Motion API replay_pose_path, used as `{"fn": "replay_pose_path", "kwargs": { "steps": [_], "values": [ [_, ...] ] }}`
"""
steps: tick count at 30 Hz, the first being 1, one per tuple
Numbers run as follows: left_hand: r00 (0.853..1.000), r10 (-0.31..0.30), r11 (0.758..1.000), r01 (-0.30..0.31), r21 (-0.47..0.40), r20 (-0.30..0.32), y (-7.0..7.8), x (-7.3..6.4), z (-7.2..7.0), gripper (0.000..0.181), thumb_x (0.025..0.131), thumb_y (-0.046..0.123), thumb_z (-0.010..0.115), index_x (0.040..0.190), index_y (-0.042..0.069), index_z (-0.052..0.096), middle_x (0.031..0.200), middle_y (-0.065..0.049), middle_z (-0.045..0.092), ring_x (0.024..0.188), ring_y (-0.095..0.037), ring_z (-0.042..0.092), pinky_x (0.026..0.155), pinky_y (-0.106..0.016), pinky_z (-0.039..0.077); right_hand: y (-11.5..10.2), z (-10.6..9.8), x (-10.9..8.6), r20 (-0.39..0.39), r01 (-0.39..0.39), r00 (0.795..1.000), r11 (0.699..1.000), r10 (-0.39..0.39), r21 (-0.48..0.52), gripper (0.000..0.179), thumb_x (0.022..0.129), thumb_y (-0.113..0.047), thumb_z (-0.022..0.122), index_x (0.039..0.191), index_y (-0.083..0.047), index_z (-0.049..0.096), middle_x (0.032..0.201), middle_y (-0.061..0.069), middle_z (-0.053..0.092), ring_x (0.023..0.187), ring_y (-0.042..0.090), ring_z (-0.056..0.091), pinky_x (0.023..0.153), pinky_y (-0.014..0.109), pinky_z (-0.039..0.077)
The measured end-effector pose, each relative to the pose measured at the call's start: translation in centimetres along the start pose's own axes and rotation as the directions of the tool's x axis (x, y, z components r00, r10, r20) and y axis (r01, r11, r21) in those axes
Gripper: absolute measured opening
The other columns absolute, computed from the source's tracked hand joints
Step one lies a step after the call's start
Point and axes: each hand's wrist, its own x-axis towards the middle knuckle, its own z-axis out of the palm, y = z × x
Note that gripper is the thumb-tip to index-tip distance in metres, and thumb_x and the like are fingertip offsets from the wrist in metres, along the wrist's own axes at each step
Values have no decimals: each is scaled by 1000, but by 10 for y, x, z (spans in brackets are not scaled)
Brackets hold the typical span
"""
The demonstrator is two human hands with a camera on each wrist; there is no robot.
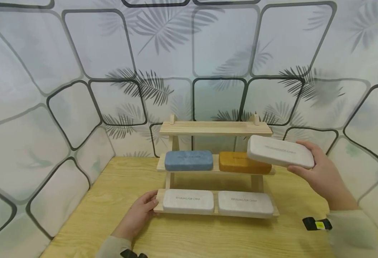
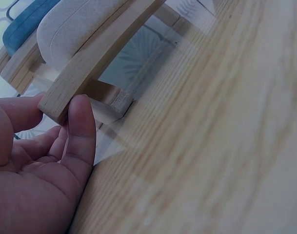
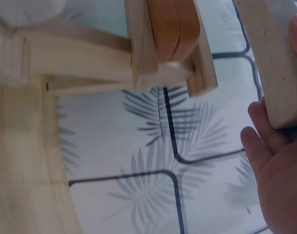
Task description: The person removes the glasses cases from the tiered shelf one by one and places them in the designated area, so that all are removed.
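A white glasses case (image 1: 279,152) with small printed lettering is held in the air by my right hand (image 1: 321,175), thumb on the near side and fingers on the far side. It overlaps part of the orange case (image 1: 240,163) on the middle shelf. My left hand (image 1: 140,211) grips the left end of the bottom shelf of a wooden three-tier stand (image 1: 216,128); in the left wrist view the board (image 2: 85,68) lies between thumb and fingers. On that bottom shelf sit two white cases, one left (image 1: 188,201) and one right (image 1: 245,204).
A blue case (image 1: 189,160) lies beside the orange one on the middle shelf. The stand rests on a wood-grain table (image 1: 111,186). Patterned sheets (image 1: 166,53) with leaf prints rise behind it and on both sides.
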Motion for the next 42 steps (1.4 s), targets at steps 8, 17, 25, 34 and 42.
{"fn": "replay_pose_path", "kwargs": {
  "steps": [8, 17, 25, 34, 42],
  "values": [
    [1000, 1, 1000, -1, 7, 1, -2, 1, -1, 54, 107, 14, 50, 152, -10, 32, 152, -30, 36, 112, -22, 59, 89, -40, 54, 30, -18, -6, 7, -52, 999, 997, 53, -59, 90, 89, -33, 80, 161, -24, 27, 151, 30, 36, 119, 50, 42, 77, 59, 35],
    [1000, -12, 1000, 12, 10, -7, 0, 0, 0, 53, 108, 14, 49, 152, -8, 32, 152, -30, 37, 114, -23, 58, 89, -40, 53, 61, -21, -21, -17, -167, 986, 981, 166, -101, 94, 92, -44, 75, 163, -15, 21, 156, 33, 26, 121, 59, 38, 78, 72, 36],
    [999, -28, 1000, 28, 3, -19, 0, 0, -1, 53, 108, 14, 49, 153, -7, 32, 150, -29, 39, 115, -24, 57, 89, -40, 54, 83, -22, -27, -7, -210, 978, 973, 211, -98, 95, 93, -45, 73, 162, -7, 19, 151, 39, 29, 119, 59, 37, 77, 71, 36],
    [999, -30, 999, 30, 12, -24, -1, 2, 0, 53, 107, 15, 50, 153, -7, 33, 147, -28, 43, 115, -24, 58, 89, -39, 54, 101, -20, -29, 30, -228, 972, 965, 234, -130, 96, 93, -46, 72, 159, 1, 19, 144, 41, 34, 116, 57, 41, 75, 69, 38],
    [999, -25, 999, 26, 21, -24, -1, 1, 0, 54, 107, 16, 51, 153, -7, 33, 147, -28, 44, 113, -23, 58, 88, -38, 55, 121, -14, -32, 86, -259, 958, 956, 272, -139, 97, 94, -49, 70, 158, 2, 19, 143, 43, 34, 115, 58, 41, 76, 67, 39]
  ]
}}
